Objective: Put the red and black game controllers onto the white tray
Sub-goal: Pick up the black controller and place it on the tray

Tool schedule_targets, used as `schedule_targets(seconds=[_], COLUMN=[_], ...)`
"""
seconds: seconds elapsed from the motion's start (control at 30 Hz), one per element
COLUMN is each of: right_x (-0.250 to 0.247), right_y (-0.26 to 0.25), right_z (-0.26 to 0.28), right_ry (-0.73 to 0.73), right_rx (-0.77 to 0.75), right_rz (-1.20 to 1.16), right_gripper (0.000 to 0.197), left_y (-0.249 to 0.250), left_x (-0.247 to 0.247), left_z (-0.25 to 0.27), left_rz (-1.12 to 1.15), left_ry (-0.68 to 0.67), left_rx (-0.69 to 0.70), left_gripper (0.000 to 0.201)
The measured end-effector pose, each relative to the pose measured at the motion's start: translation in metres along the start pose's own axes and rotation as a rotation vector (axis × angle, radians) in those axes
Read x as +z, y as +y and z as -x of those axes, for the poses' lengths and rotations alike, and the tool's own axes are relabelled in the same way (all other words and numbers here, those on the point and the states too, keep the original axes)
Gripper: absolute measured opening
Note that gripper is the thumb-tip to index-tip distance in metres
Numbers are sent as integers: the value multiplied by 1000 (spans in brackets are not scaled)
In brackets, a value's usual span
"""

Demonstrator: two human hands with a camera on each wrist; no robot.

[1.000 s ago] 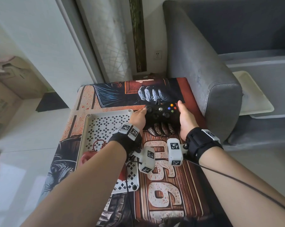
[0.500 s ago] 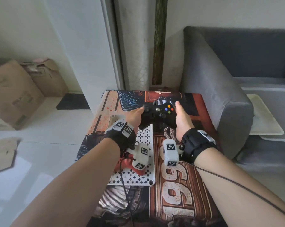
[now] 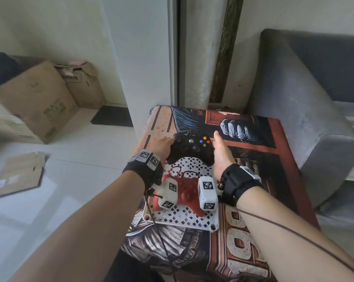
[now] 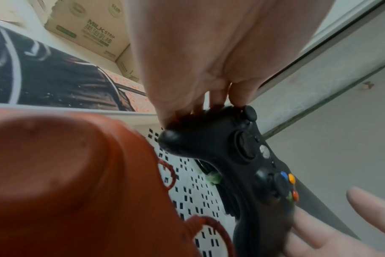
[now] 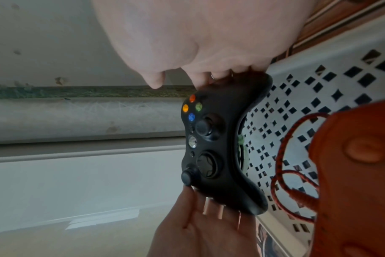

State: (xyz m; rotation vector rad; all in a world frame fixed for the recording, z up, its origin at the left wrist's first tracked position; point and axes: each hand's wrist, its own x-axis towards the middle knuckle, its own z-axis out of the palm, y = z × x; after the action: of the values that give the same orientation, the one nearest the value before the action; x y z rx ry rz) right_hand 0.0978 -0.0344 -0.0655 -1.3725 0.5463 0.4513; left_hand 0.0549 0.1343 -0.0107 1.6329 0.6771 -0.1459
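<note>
Here, both hands are holding the black game controller (image 3: 190,147) over the far end of the white tray (image 3: 194,219). The left hand (image 3: 163,146) is gripping the controller's left grip, its fingers (image 4: 218,97) curling under the edge by the left thumbstick. The right hand (image 3: 219,151) is clasping the right grip, its fingers underneath and its thumb lying beside the coloured face buttons. Whether the controller is touching the tray floor or hanging just above it cannot be told; its grips are reaching over the perforated floor, while its top edge is sticking out past the tray's far rim.

The red game controller (image 3: 184,190) is lying flat in the near half of the tray, its braided red cable (image 5: 283,156) looping across the perforations between the two controllers. The tray is sitting on a printed cloth (image 3: 253,180) covering a low table, beside the arm of a grey sofa (image 3: 298,110). Cardboard boxes (image 3: 37,98) are standing on the floor to the left.
</note>
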Motion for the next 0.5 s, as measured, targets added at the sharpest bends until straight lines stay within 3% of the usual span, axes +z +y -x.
schedule_targets(seconds=[0.1,0.17,0.27,0.33,0.5], right_x=[5,8,14,14,8], right_y=[0,-1,-4,0,12], right_z=[16,25,35,32,12], right_ry=[-39,-49,-29,-30,-23], right_rx=[7,-7,3,2,-1], right_rz=[-28,-26,-29,-25,-18], right_gripper=[124,108,95,92,105], left_y=[-3,-9,-25,-36,-24], left_x=[-2,-3,-5,-6,1], left_z=[-12,-22,-43,-54,-46], left_rz=[55,74,84,84,53], left_ry=[-1,-35,-130,-128,36], left_rx=[-42,-35,-43,-77,-153], left_gripper=[21,17,49,56,46])
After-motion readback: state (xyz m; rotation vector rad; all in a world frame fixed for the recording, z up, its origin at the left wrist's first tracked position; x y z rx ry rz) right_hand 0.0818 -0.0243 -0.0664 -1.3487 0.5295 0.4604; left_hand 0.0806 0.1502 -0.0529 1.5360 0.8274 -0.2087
